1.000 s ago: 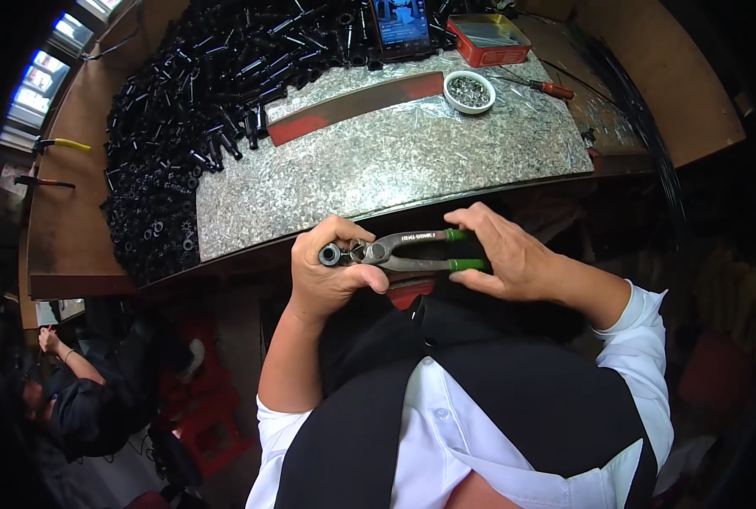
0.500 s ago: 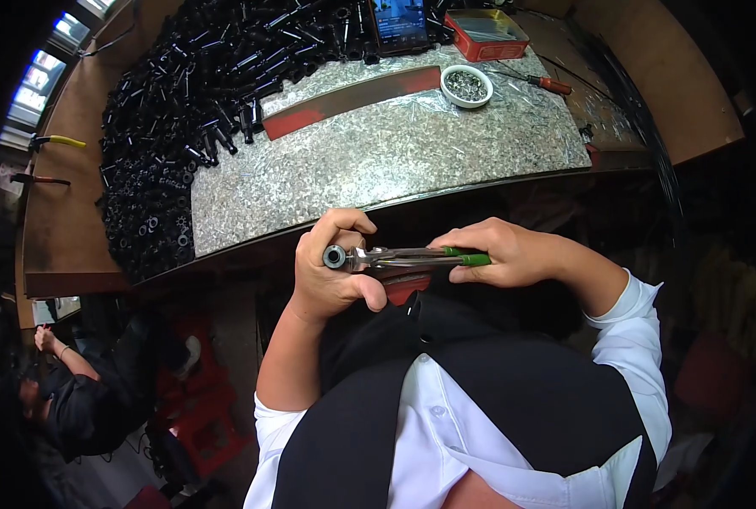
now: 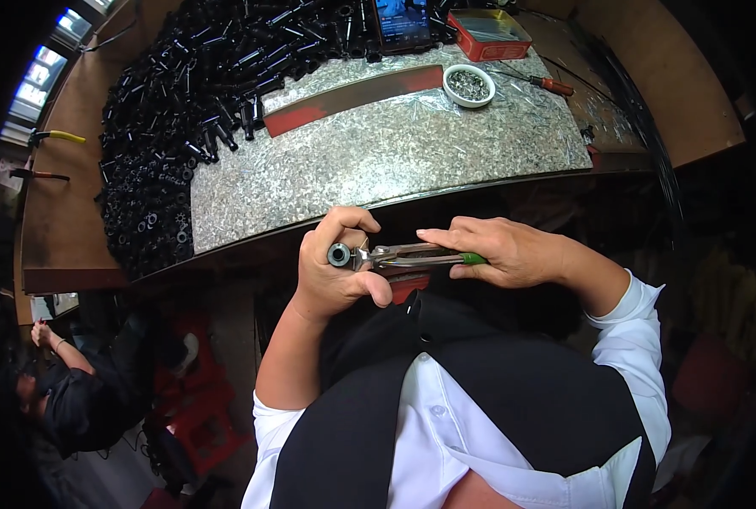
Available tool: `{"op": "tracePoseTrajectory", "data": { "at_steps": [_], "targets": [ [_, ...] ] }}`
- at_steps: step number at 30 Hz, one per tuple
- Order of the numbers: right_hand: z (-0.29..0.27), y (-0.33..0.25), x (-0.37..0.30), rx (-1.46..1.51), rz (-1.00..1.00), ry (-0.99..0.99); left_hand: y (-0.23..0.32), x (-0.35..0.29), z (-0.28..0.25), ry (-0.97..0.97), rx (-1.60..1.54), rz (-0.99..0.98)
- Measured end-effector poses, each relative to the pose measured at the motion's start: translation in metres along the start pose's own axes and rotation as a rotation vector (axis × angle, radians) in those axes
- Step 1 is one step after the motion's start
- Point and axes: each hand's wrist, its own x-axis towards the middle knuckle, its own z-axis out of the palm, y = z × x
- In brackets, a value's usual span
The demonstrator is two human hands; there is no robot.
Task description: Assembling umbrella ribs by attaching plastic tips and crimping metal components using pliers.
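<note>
My left hand grips a short dark metal tube, its round open end facing the camera. My right hand squeezes green-handled pliers shut, and their jaws meet the tube beside my left thumb. Both hands hover just below the front edge of the speckled grey worktop, close to my chest.
A large heap of black tubes covers the worktop's left and back. Further back lie a red strip, a small white bowl of metal bits, a red tin, a screwdriver and a phone. Another person crouches at lower left.
The pliers' handles have closed from spread apart to pressed together in my right hand. Both hands with the tube have dropped slightly toward my chest.
</note>
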Motion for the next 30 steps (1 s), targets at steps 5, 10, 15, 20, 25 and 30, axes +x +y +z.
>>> {"op": "tracePoseTrajectory", "data": {
  "at_steps": [5, 10, 15, 20, 25, 30],
  "targets": [
    [0.0, 0.0, 0.0, -0.064, 0.011, 0.009, -0.003, -0.001, 0.001, 0.03, -0.001, -0.007],
    [0.008, 0.01, 0.004, 0.018, -0.04, 0.055, -0.005, -0.003, 0.003, 0.086, -0.012, -0.014],
    [-0.001, 0.002, 0.008, 0.035, -0.039, 0.006, -0.007, -0.004, 0.006, 0.131, -0.004, 0.0],
    [0.011, 0.017, 0.011, 0.078, -0.141, 0.063, -0.01, -0.003, 0.01, 0.233, -0.108, 0.075],
    [0.014, 0.019, 0.011, 0.093, -0.186, 0.095, -0.008, -0.004, 0.011, 0.256, -0.106, 0.081],
    [0.01, 0.015, 0.007, -0.074, -0.103, 0.112, -0.012, -0.006, 0.014, 0.24, -0.121, 0.072]
  ]
}}
